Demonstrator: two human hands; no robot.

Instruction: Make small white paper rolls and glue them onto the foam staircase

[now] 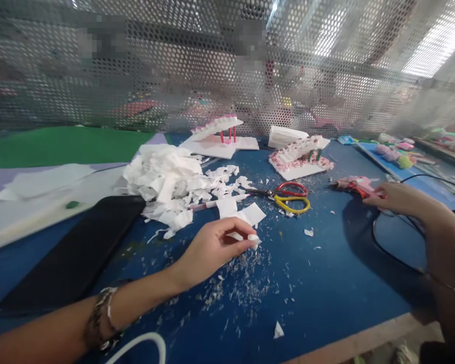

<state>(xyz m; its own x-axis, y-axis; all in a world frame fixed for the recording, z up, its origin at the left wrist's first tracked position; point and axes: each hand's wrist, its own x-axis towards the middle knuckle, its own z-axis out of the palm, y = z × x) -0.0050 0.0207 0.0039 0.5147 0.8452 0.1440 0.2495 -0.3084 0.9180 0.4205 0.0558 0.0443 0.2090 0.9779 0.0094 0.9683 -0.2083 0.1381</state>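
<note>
My left hand (216, 245), with dark and silver bracelets at the wrist, pinches a small white piece of paper (254, 239) between thumb and forefinger. At the right, my right hand (400, 198) has its fingers closed at the handle of a pink and red glue gun (358, 185), whose dark nozzle points left. Beyond my left hand lie scissors (292, 197) with one red and one yellow handle loop. Next to them is a heap of torn white paper (167, 174), with flatter white pieces (252, 214) nearer my hand.
Two small white models (220, 140) (301, 159) with pink trim stand at the back. A black case (76, 247) lies left; a black cord (379, 242) loops under my right arm. A blue tray (428, 169) holds coloured bits. A perforated metal screen (197, 65) rises behind.
</note>
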